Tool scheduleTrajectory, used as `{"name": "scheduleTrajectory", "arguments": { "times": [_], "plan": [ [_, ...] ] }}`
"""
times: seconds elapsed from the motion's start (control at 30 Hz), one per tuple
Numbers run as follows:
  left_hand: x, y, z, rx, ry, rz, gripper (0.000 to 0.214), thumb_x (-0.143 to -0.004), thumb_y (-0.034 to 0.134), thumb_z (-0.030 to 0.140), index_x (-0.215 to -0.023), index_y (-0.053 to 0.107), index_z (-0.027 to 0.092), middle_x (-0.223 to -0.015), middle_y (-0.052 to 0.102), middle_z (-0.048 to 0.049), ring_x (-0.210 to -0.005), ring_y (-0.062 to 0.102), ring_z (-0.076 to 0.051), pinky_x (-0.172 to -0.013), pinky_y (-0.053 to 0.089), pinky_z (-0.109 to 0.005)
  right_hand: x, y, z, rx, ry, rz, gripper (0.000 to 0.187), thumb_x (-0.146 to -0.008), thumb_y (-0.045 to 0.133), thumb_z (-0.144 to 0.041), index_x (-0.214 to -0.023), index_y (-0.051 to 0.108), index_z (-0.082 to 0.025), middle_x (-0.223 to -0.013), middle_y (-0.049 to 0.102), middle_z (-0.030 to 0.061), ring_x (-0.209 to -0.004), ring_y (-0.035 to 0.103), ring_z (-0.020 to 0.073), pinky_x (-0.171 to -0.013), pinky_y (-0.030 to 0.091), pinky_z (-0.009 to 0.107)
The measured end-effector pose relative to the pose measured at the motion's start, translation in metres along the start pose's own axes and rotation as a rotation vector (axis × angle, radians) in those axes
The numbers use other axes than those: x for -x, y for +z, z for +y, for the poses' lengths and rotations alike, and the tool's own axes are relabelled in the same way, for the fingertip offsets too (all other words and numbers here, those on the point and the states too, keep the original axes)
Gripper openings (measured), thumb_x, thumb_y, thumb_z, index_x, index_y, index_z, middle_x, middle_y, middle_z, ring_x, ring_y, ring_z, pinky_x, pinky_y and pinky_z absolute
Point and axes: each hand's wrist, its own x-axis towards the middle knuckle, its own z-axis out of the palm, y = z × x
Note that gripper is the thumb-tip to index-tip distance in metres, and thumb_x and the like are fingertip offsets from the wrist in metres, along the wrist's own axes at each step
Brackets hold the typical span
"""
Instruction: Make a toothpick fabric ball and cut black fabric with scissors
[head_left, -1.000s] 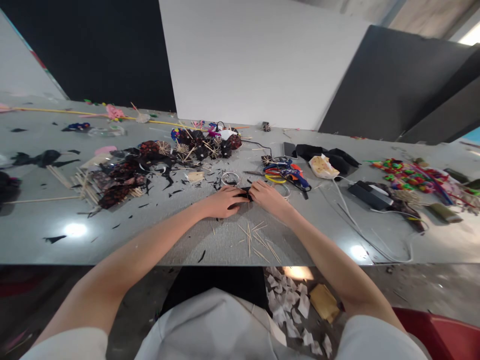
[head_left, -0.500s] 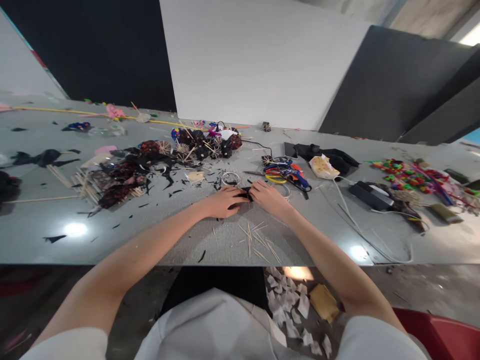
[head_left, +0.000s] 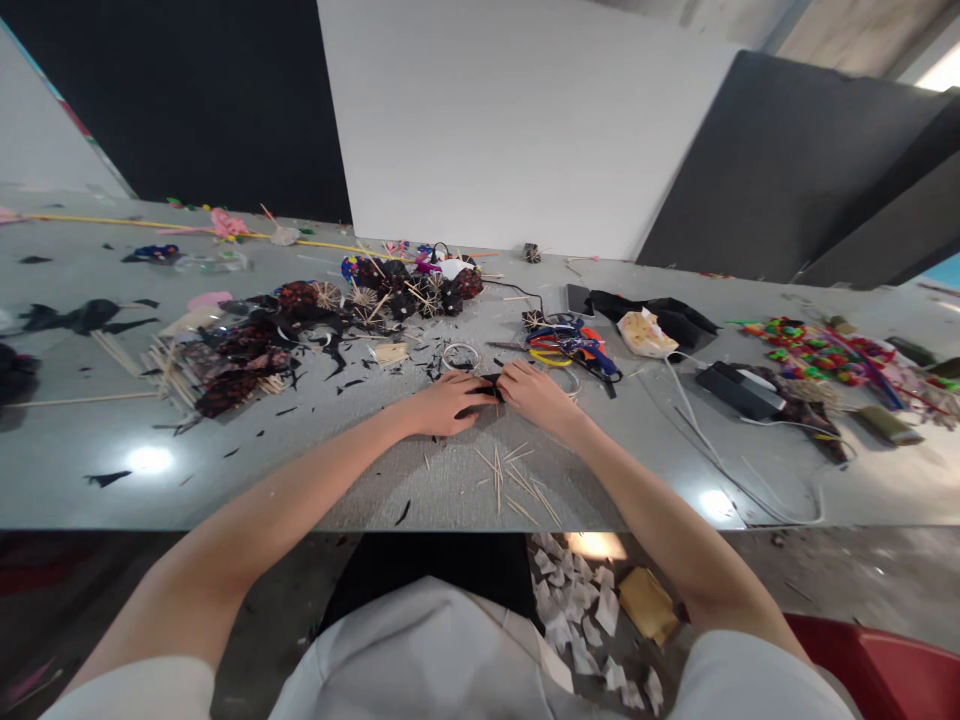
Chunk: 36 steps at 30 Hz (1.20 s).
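Between my two hands is a small piece of black fabric (head_left: 491, 388), mostly covered by the fingers. My left hand (head_left: 448, 403) grips its left side with bent fingers. From the other side my right hand (head_left: 534, 393) pinches it, fingertips close to those of the left. Thin wooden sticks (head_left: 517, 480) lie loose on the table just below the hands. A white ring (head_left: 460, 357) rests right behind my left hand, and another pale ring (head_left: 574, 382) shows beside my right hand.
Scissors and pliers with coloured handles (head_left: 574, 347) lie beyond my right hand. Black balls with sticks (head_left: 420, 290) are heaped at the back. Dark fabric and sticks (head_left: 232, 370) sit left. A white cable (head_left: 697, 430), black box (head_left: 741, 390) and colourful pompoms (head_left: 814, 350) are right.
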Motion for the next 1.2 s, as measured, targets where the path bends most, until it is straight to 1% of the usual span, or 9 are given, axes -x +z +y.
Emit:
{"name": "scheduleTrajectory", "arguments": {
  "times": [0.3, 0.57, 0.9, 1.2],
  "plan": [
    [0.0000, -0.0001, -0.0003, 0.017, -0.003, -0.009, 0.044, -0.102, 0.048, 0.030, -0.144, 0.058, 0.031, -0.150, 0.054, -0.0078, -0.142, 0.046, -0.029, -0.121, 0.031, -0.050, -0.0007, 0.0032, 0.0006, 0.006, 0.004, 0.007, 0.020, -0.105, 0.050, -0.020, -0.100, 0.068, -0.013, -0.103, 0.064, 0.0124, -0.102, 0.056, 0.0262, -0.089, 0.047, 0.037],
    [-0.0003, -0.0008, 0.0012, -0.003, 0.004, 0.005, 0.043, -0.101, 0.050, 0.028, -0.143, 0.060, 0.028, -0.148, 0.056, -0.0089, -0.140, 0.048, -0.029, -0.120, 0.032, -0.048, -0.0014, 0.0009, -0.0006, -0.009, 0.003, -0.002, 0.019, -0.103, 0.052, -0.019, -0.100, 0.069, -0.012, -0.101, 0.064, 0.0131, -0.101, 0.056, 0.0269, -0.088, 0.047, 0.038],
    [-0.0002, -0.0005, 0.0005, 0.019, -0.010, -0.001, 0.044, -0.100, 0.050, 0.029, -0.143, 0.059, 0.030, -0.150, 0.055, -0.0077, -0.141, 0.047, -0.029, -0.120, 0.032, -0.049, -0.0016, -0.0016, 0.0002, -0.039, 0.029, -0.031, 0.018, -0.104, 0.051, -0.019, -0.102, 0.068, -0.012, -0.104, 0.064, 0.0131, -0.104, 0.056, 0.0266, -0.090, 0.047, 0.038],
    [-0.0002, -0.0021, 0.0014, 0.015, -0.015, -0.016, 0.044, -0.101, 0.050, 0.029, -0.144, 0.058, 0.031, -0.151, 0.054, -0.0076, -0.142, 0.046, -0.029, -0.121, 0.031, -0.049, -0.0011, 0.0011, 0.0014, -0.034, 0.030, -0.014, 0.020, -0.105, 0.049, -0.020, -0.101, 0.068, -0.013, -0.104, 0.064, 0.0132, -0.105, 0.056, 0.0265, -0.090, 0.047, 0.037]
  ]
}}
